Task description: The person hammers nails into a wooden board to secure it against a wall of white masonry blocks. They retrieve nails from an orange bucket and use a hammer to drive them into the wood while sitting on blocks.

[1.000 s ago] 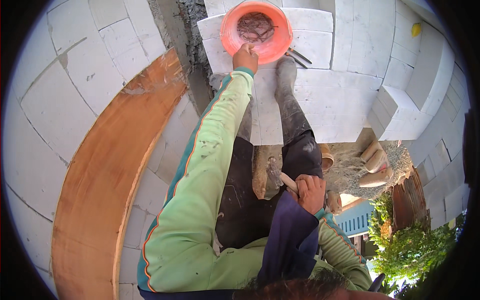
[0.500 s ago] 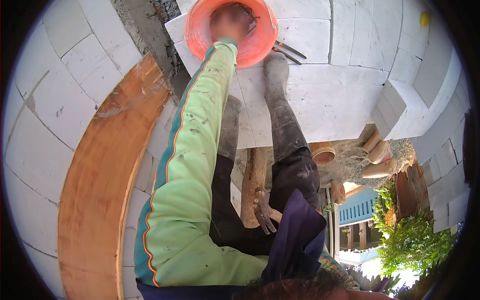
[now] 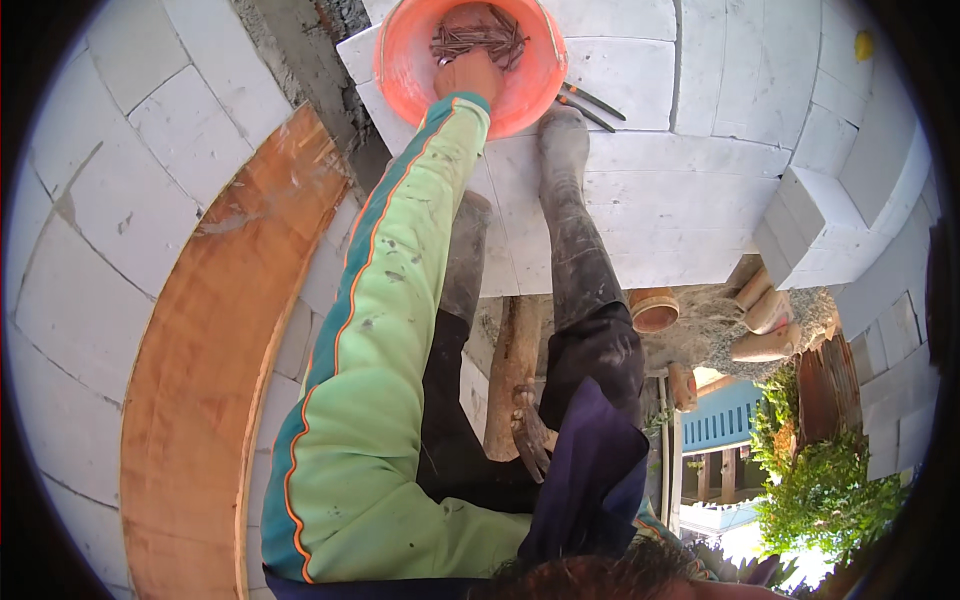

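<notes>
My left hand (image 3: 468, 78) reaches down into an orange-red bucket (image 3: 545, 95), at the near side of its inside. Beside the hand lies a pile of nails (image 3: 490, 38). The fingers point down and are mostly hidden, so their grip does not show. Between my legs a claw hammer (image 3: 528, 432) shows its head, its handle passing behind a dark purple cloth (image 3: 590, 470). My right hand is out of sight. Next to the bucket lies a pair of pliers (image 3: 592, 106) with black and orange handles.
White blocks (image 3: 650, 210) form the surface under the bucket. A long wooden board (image 3: 215, 360) lies at left on more blocks. My dark boots (image 3: 575, 220) stand near the bucket. A log (image 3: 513, 370) lies below, and a stepped block stack (image 3: 815, 225) rises at right.
My left hand has drawn back from the bucket's middle toward its near side, uncovering the nails. The hammer head has turned slightly, and the whole view has shifted a little.
</notes>
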Available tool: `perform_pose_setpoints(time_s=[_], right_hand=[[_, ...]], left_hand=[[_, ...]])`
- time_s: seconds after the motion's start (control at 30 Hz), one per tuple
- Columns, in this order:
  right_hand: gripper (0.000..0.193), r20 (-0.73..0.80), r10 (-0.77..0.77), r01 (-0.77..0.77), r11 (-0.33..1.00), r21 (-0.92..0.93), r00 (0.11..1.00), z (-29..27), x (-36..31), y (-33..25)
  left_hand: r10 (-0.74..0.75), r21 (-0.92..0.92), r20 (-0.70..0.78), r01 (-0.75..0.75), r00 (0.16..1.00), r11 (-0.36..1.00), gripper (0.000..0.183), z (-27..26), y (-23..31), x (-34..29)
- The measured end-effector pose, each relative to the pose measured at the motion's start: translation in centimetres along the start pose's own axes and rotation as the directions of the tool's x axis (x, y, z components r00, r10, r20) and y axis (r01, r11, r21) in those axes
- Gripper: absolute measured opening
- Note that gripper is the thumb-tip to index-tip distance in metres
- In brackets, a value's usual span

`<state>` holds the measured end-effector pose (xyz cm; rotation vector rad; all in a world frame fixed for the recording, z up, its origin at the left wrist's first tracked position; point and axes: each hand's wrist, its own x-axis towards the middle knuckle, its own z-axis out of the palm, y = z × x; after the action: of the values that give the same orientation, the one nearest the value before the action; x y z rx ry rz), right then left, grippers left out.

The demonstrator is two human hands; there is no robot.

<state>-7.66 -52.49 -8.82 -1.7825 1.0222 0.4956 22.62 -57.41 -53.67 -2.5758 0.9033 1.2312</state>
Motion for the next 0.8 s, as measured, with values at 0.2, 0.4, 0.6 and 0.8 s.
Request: perform_pose_setpoints(time_s=[0.2, 0.4, 0.6, 0.8], right_hand=[[0.029, -0.019, 0.019, -0.018, 1.0, 0.017, 1.0, -0.1, 0.0, -0.2], [0.031, 0.008, -0.031, 0.031, 0.999, 0.014, 0.999, 0.0, 0.2, 0.5], [0.031, 0.011, -0.018, 0.018, 1.0, 0.013, 1.0, 0.2, 0.0, 0.5], [0.032, 0.012, -0.025, 0.024, 0.999, 0.023, 1.0, 0.0, -0.1, 0.2]], left_hand=[[0.032, -0.038, 0.124, -0.027, 0.992, 0.999, 0.048, 0.2, -0.7, -2.8], [-0.501, -0.528, -0.177, 0.348, 0.847, 0.774, 0.047, 3.0, -2.9, 3.9], [-0.131, -0.389, -0.042, 0.104, 0.99, 0.915, 0.037, 1.4, -0.8, -0.4], [-0.031, -0.431, -0.258, -0.087, 0.966, 0.898, 0.028, 0.5, -1.9, -5.6]])
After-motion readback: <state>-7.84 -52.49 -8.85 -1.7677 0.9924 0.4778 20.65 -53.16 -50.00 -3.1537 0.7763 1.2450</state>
